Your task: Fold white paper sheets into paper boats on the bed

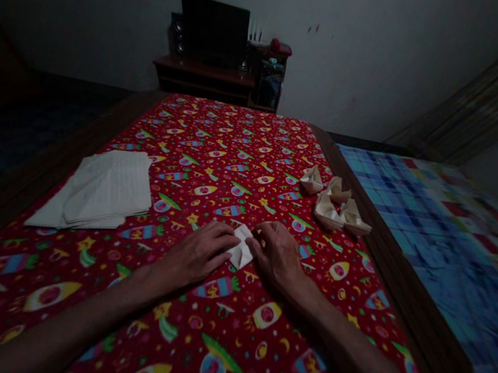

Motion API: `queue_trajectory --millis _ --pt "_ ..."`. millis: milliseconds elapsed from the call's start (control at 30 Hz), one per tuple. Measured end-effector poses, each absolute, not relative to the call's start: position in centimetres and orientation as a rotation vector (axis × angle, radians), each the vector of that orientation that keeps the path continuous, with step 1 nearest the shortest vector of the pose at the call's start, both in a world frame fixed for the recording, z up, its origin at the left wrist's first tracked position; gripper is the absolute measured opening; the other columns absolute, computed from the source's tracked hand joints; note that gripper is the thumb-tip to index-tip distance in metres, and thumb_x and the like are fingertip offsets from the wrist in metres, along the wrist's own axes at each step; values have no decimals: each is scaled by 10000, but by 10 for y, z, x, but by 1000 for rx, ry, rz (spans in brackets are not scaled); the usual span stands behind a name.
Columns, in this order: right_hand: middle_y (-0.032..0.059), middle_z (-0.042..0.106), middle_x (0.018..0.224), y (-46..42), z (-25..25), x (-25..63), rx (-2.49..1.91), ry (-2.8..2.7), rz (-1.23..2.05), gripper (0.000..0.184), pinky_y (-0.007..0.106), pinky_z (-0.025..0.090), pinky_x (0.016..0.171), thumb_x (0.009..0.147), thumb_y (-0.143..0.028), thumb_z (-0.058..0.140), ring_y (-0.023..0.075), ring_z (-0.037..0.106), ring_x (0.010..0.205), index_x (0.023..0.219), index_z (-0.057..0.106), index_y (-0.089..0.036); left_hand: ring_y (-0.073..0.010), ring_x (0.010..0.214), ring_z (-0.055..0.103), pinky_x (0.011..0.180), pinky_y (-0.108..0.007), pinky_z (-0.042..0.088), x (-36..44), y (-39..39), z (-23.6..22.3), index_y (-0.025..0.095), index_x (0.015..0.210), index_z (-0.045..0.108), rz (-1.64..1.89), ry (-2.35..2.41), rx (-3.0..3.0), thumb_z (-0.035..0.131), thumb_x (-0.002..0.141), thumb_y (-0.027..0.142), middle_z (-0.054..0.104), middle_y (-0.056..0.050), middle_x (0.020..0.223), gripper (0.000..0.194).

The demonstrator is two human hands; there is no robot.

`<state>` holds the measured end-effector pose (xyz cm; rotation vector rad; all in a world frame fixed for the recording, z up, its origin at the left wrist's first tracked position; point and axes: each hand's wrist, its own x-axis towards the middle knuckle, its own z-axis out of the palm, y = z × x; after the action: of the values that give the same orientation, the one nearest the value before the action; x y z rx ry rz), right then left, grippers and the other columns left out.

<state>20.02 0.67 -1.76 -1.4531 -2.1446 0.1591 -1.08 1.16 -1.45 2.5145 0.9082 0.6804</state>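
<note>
A small piece of white paper [241,251], folded to a diamond shape, lies on the red cloth between my hands. My left hand [200,250] has its fingers and thumb closed on the paper's left corner. On the other side, my right hand [279,255] is curled, its thumb against the right edge of the paper and its fingers bent just above. Parts of both edges are hidden under my fingertips.
A fanned stack of paper sheets [108,190] lies to the left. Several folded paper boats [333,206] sit together at the right. The red patterned cloth [231,177] covers a wooden-edged table. Beyond stands a cabinet [205,79] with a dark screen [214,31].
</note>
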Motion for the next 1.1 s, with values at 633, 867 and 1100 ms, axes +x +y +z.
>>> queue_trajectory --millis 633,867,1100 --pt "64 566 905 -11 -12 215 -954 -2588 196 216 304 390 679 892 -204 477 167 474 802 1046 627 -227 -191 1005 528 898 -337 428 -6 33 -20 192 875 555 802 825 2291 546 827 158 586 -43 1000 59" --pt "101 604 944 -13 -16 219 -942 -2442 227 255 325 453 743 881 -360 543 189 521 858 1015 556 -143 -195 979 506 856 -336 442 -4 22 -23 198 987 480 783 935 2391 482 864 146 518 -61 1035 134" --pt "79 589 1022 -15 -15 208 -952 -2652 39 191 342 431 778 924 -274 470 197 493 912 1047 578 -177 -192 1014 495 889 -331 430 -12 18 -14 191 942 515 662 877 2464 484 900 223 517 -58 1043 62"
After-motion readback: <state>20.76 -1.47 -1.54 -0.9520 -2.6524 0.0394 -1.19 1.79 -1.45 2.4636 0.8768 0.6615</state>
